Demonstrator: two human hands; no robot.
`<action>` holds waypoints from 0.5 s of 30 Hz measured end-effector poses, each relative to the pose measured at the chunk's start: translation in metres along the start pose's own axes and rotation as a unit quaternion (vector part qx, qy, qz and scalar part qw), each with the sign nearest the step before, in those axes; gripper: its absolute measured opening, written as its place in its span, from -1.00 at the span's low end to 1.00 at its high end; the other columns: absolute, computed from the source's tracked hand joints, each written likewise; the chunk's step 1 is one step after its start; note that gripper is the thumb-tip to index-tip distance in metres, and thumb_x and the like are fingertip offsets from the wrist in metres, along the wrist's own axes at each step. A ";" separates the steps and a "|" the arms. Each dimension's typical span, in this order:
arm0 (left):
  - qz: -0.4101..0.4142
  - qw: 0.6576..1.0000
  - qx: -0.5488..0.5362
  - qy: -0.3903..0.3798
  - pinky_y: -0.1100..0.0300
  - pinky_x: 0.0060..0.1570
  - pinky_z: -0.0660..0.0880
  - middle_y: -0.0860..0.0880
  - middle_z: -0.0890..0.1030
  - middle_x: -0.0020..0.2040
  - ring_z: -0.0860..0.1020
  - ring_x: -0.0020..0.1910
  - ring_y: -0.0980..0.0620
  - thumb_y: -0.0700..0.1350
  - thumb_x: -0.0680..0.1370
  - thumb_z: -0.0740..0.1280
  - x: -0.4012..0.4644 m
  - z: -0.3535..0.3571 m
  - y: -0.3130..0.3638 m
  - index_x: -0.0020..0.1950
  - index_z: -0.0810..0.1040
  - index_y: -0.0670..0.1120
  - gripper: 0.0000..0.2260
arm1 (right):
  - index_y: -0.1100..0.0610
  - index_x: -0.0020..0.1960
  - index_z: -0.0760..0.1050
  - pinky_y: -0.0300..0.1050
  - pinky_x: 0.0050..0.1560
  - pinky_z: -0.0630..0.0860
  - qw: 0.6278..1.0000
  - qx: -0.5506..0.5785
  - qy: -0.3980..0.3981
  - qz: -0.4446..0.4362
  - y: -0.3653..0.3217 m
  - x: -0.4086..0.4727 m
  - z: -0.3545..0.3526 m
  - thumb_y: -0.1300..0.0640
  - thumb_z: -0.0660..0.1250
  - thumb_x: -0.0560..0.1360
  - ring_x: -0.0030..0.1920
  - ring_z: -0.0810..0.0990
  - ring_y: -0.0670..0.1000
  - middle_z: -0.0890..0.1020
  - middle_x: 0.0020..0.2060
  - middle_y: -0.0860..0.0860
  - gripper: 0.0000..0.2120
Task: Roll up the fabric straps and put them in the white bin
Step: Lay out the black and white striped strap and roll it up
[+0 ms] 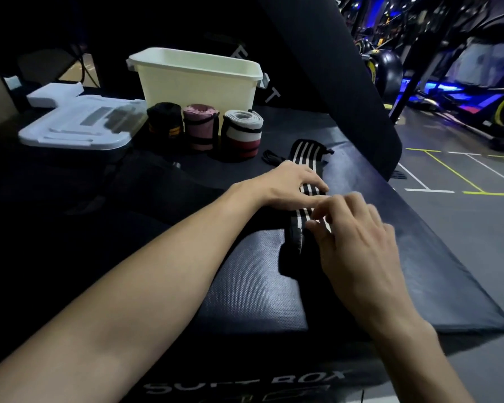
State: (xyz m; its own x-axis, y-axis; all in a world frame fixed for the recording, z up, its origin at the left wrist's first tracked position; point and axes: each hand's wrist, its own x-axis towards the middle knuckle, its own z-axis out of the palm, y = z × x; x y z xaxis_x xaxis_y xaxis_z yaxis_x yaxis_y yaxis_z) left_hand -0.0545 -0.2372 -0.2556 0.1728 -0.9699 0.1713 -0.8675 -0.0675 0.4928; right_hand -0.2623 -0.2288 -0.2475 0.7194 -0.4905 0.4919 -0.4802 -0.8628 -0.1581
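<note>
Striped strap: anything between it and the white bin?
Yes. Three rolled straps, black, pink and white-and-red, stand upright in a row in front of the white bin, between it and the striped strap under both hands. The bin's open top looks unblocked.

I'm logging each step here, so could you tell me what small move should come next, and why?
Probably start rolling the striped strap from its near end: it lies flat, the right hand pinches that end, the left hand presses its middle, and three rolled straps already stand by the white bin.
</note>
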 end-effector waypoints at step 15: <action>-0.057 0.995 0.071 0.034 -0.03 0.58 0.08 0.06 0.35 0.58 0.11 0.63 -0.03 0.33 0.55 0.33 0.000 0.001 0.002 0.44 0.51 0.25 -0.53 | -0.05 0.28 0.55 -0.10 0.14 0.40 0.991 0.089 0.002 -0.098 0.029 -0.023 0.007 -0.10 0.58 0.38 0.24 0.54 -0.04 0.59 0.22 -0.16 -0.49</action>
State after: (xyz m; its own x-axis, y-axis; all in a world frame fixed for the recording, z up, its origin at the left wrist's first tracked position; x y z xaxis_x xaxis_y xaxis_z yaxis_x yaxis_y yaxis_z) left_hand -0.0563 -0.2379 -0.2559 0.3015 -0.9361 0.1809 -0.8966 -0.2139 0.3877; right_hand -0.2893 -0.2431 -0.2694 0.7882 -0.3116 0.5306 -0.2358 -0.9494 -0.2073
